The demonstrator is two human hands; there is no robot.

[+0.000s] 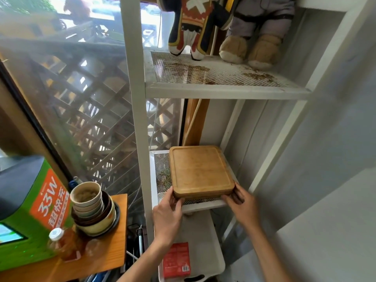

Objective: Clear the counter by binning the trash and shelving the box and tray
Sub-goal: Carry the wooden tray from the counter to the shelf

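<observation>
A square wooden tray (200, 170) lies flat on the middle mesh shelf (162, 180) of a white metal rack. My left hand (167, 215) grips its near left corner and my right hand (241, 204) grips its near right corner. Below that shelf stands a white bin-like container (205, 241) with a red box (176, 260) lying in it.
Two plush toys (223, 27) sit on the upper mesh shelf (213, 76). On the wooden counter (114, 251) at the left stand a stack of bowls and cups (91, 208), a bottle of amber drink (65, 245) and a green charging kiosk (26, 210). A grey wall closes the right side.
</observation>
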